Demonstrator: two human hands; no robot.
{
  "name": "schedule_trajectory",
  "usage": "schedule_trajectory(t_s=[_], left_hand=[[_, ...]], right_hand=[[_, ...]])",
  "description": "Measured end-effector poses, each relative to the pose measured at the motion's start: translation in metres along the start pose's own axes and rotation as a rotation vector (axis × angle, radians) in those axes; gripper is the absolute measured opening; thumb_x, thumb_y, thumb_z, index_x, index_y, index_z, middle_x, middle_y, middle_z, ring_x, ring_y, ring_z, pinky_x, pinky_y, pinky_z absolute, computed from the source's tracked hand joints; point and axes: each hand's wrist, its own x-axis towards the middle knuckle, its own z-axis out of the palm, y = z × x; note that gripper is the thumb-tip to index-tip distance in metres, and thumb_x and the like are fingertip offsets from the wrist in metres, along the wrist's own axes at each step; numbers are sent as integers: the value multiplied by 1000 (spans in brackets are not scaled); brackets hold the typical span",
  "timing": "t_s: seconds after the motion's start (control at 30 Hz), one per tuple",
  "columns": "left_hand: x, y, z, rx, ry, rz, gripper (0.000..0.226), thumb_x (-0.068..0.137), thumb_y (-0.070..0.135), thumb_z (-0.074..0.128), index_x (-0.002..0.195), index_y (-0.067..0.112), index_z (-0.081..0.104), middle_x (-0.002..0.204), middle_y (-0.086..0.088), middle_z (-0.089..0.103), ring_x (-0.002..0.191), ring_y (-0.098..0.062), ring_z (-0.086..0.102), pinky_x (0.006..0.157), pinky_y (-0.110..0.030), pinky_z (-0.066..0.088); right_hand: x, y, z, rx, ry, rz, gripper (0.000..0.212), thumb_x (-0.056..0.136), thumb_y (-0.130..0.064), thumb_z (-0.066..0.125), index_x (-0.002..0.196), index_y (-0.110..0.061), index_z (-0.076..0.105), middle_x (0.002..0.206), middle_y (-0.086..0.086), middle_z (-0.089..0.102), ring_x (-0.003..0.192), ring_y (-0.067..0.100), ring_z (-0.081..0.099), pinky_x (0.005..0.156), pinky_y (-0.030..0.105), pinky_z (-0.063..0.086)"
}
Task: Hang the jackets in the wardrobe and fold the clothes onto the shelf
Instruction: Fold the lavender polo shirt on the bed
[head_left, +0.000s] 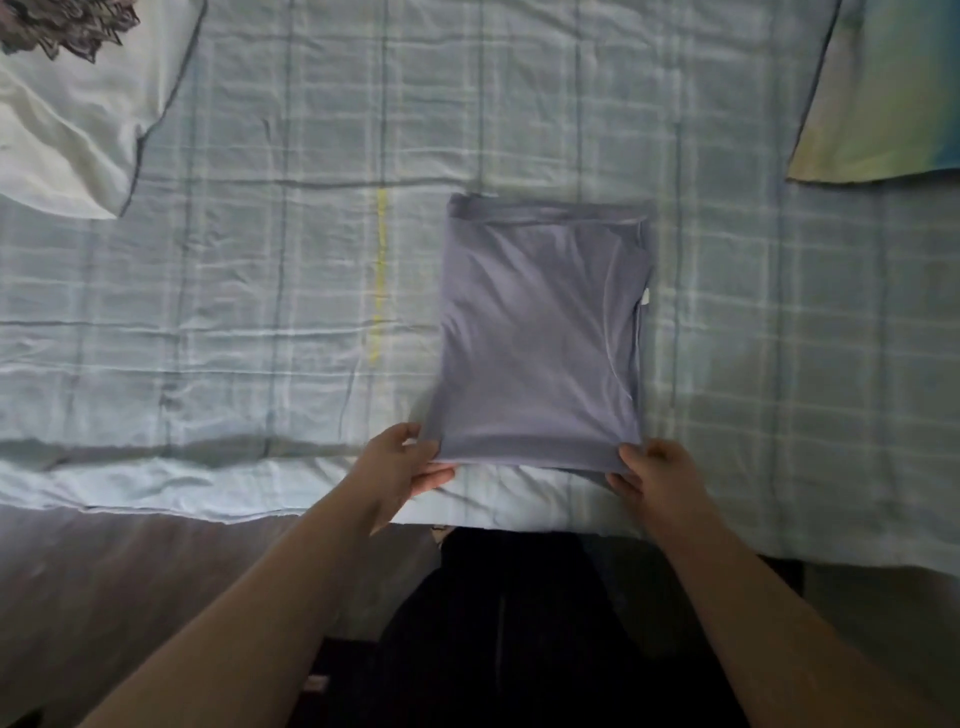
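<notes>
Greyish-purple folded shirt (540, 332) is pinched at its near corners, left hand (402, 465) fingers (434, 478) under one, right hand (657, 475) thumb over the other. Rest of it lies flat past them on the checked bed (234, 270). White garment (62, 140) far left, tie-dye one (883, 93) far right.

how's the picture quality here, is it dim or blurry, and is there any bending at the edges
Head view: dim, soft daylight, brightest on the plaid bedsheet at the top, with the floor and the person's lower body near black; slightly soft overall, with the left hand and right hand a little smeared where they pinch the folded purple garment; wide-angle bending curves the bed edge and sheet lines; no glare.
</notes>
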Motion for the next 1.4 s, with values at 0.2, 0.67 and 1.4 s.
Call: schedule_trajectory(t_s=[0.2,0.67,1.4], left_hand=[[-9,25,-5,-6,-76,145,38,94,14,69,129,23,57,106,-20,74,97,-33,74,79,-33,61],[61,220,70,-415,-116,262,26,103,22,52,113,1,64,117,-24,70,111,-32,69,87,-39,60],[130,140,101,1546,408,928,66,101,53,26,160,27,14,168,-6,8,155,-24,5,124,-48,15]], right_hand=[[-32,-35,3,-151,38,-355,30,92,-13,67,113,-34,62,76,5,67,59,14,64,53,28,56],[44,-235,100,285,-154,-185,16,101,-14,51,97,-6,64,96,15,70,75,19,76,58,27,59],[111,-152,104,-1425,132,-1400,60,99,-32,42,152,-4,33,158,17,31,148,34,26,117,54,26]])
